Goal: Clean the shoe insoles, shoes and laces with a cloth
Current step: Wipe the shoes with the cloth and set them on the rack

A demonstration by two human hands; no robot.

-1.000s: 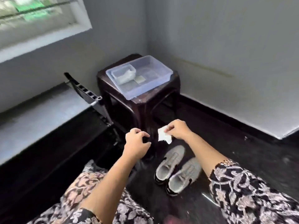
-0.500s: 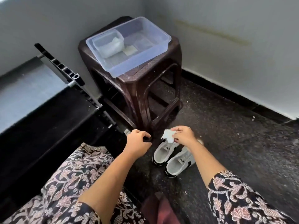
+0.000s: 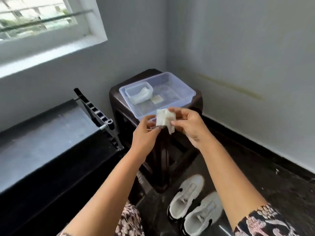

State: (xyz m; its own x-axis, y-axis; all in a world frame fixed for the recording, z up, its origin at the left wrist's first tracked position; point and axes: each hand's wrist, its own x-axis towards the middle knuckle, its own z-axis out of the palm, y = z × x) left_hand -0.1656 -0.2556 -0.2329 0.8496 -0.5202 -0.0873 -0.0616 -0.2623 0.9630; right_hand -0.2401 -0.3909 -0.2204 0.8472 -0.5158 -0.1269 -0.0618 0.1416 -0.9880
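A small white cloth [image 3: 165, 119] hangs in the air in front of the stool, pinched from both sides. My left hand [image 3: 145, 134] grips its left edge and my right hand [image 3: 190, 127] holds its right side. Two white shoes with black soles [image 3: 186, 196] [image 3: 203, 214] stand side by side on the dark floor, below and to the right of my hands, toes pointing away from me. Laces and insoles cannot be told apart from the shoes.
A dark brown plastic stool [image 3: 196, 103] stands in the corner, bearing a clear plastic tub [image 3: 185, 92] with a smaller clear box [image 3: 139, 92] and white cloths inside. A black ledge [image 3: 51, 133] and a black slotted bar [image 3: 95, 109] lie to the left. Grey walls close the corner.
Both hands rose from just above the shoes to the height of the stool top. My left hand, holding nothing before, now grips the cloth together with my right hand. The view tilted up.
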